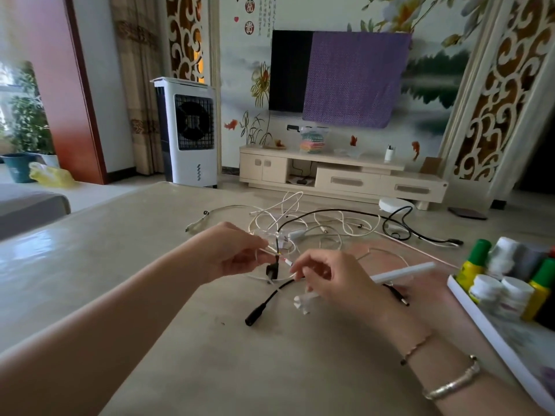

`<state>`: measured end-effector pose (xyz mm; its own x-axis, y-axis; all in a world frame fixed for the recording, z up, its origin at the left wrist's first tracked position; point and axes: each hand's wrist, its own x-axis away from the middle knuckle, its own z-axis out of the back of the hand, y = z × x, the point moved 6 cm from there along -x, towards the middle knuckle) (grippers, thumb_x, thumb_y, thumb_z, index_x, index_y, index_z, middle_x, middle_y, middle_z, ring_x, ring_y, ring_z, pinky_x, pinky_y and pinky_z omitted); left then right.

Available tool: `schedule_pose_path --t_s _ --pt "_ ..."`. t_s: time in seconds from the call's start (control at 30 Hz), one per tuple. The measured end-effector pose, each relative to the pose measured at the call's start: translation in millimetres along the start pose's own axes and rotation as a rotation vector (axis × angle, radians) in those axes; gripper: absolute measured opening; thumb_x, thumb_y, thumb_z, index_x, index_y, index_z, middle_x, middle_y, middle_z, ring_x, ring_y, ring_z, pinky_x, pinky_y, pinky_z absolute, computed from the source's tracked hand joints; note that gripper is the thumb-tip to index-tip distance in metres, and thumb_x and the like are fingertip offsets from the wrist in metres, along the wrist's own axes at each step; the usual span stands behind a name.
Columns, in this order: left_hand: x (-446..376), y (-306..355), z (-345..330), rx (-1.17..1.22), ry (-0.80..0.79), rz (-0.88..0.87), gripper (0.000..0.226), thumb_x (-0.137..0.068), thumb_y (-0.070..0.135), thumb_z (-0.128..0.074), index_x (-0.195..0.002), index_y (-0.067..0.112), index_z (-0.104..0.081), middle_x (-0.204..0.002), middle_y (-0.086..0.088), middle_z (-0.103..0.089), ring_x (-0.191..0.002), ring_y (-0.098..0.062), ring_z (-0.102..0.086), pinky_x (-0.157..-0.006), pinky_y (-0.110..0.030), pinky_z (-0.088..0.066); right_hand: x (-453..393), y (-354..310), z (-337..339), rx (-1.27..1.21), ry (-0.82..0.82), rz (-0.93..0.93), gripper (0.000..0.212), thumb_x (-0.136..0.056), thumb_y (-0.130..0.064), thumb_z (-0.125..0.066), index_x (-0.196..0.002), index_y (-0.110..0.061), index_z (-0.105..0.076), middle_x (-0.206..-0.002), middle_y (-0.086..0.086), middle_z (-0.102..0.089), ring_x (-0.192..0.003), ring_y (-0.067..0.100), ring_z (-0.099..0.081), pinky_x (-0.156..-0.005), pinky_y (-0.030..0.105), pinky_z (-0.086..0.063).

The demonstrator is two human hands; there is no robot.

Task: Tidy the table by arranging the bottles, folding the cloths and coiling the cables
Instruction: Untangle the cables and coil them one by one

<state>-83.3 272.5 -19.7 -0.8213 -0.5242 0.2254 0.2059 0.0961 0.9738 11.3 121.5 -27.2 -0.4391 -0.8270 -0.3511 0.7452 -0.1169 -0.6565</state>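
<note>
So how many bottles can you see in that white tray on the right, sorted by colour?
Yellow plastic bottles with green caps: 2
White plastic bottles with white caps: 3
Total: 5 plainly visible; others at the frame edge are too cut off to count.

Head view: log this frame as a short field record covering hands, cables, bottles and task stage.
left hand: pinches a thin white cable
right hand: pinches the same strand near its red-marked end
cable pile: white and black leads tangled, uncoiled
black cable: loose under the hands
bottles: grouped in white tray, right edge
cloths: none visible on table
stage: untangling cables
</note>
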Motion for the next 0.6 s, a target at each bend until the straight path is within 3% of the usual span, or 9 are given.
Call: schedule_pose_path --t_s 0.07,0.13,0.2,0.3,0.4,0.5,0.6 --pt "1 -1 4 -0.075 0.039 0.003 0.025 -0.082 0.003 -0.071 -0.103 -0.007 -0.06 -0.079 -0.02 -0.073 -0.048 -0.011 -0.063 -0.044 -0.018 -0.05 1 0 -6 0.059 -0.037 0.006 0.025 -0.093 -0.013 -0.053 -0.106 -0.028 -0.068 -0.083 -0.007 -0.07 -0.056 0.005 -0.058 -0.058 0.024 -0.048" --pt "2 -2 9 -0.087 0.081 -0.009 0.039 -0.081 0.002 -0.072 -0.114 -0.009 -0.053 -0.076 -0.02 -0.072 -0.048 -0.013 -0.064 -0.045 -0.019 -0.052 1 1 -9 0.109 -0.04 -0.003 0.035 -0.093 -0.014 -0.052 -0.122 -0.033 -0.059 -0.082 -0.009 -0.068 -0.051 0.008 -0.06 -0.056 0.026 -0.052" --pt "2 -2 9 -0.085 0.075 -0.011 0.034 -0.082 0.002 -0.071 -0.111 -0.01 -0.057 -0.069 -0.017 -0.071 -0.047 -0.012 -0.063 -0.046 -0.019 -0.053 0 3 -7 0.098 -0.03 -0.016 0.044 -0.091 -0.013 -0.055 -0.127 -0.038 -0.051 -0.081 -0.01 -0.066 -0.046 0.012 -0.06 -0.051 0.029 -0.053" --pt "7 1 1 -0.104 0.004 -0.026 0.011 -0.084 0.004 -0.07 -0.088 -0.006 -0.068 -0.064 -0.012 -0.071 -0.049 -0.009 -0.064 -0.047 -0.016 -0.051 1 4 -2 0.081 0.004 -0.016 0.032 -0.086 -0.013 -0.061 -0.109 -0.035 -0.055 -0.081 -0.01 -0.063 -0.051 0.013 -0.061 -0.053 0.033 -0.055" --pt "11 10 -6 -0.088 -0.075 -0.12 0.016 -0.085 0.009 -0.069 -0.096 -0.003 -0.068 -0.07 -0.008 -0.072 -0.055 -0.007 -0.066 -0.048 -0.014 -0.05 2 -3 6 0.078 0.09 0.073 0.018 -0.083 -0.01 -0.063 -0.089 -0.026 -0.056 -0.078 -0.009 -0.061 -0.067 0.01 -0.058 -0.063 0.031 -0.052" --pt "19 26 -14 -0.157 -0.186 -0.281 0.018 -0.083 0.021 -0.072 -0.095 0.008 -0.072 -0.083 -0.008 -0.074 -0.06 -0.006 -0.065 -0.052 -0.013 -0.049 2 -17 16 -0.035 0.218 0.199 0.012 -0.086 -0.007 -0.058 -0.087 -0.018 -0.053 -0.079 -0.006 -0.056 -0.072 0.012 -0.053 -0.064 0.024 -0.046" --pt "26 35 -23 -0.205 -0.264 -0.389 0.023 -0.079 0.03 -0.072 -0.094 0.013 -0.072 -0.092 -0.008 -0.074 -0.062 -0.008 -0.062 -0.054 -0.013 -0.047 -2 -22 29 -0.189 0.342 0.199 0.009 -0.091 -0.014 -0.052 -0.098 -0.019 -0.055 -0.087 -0.004 -0.059 -0.079 0.013 -0.055 -0.069 0.023 -0.047"
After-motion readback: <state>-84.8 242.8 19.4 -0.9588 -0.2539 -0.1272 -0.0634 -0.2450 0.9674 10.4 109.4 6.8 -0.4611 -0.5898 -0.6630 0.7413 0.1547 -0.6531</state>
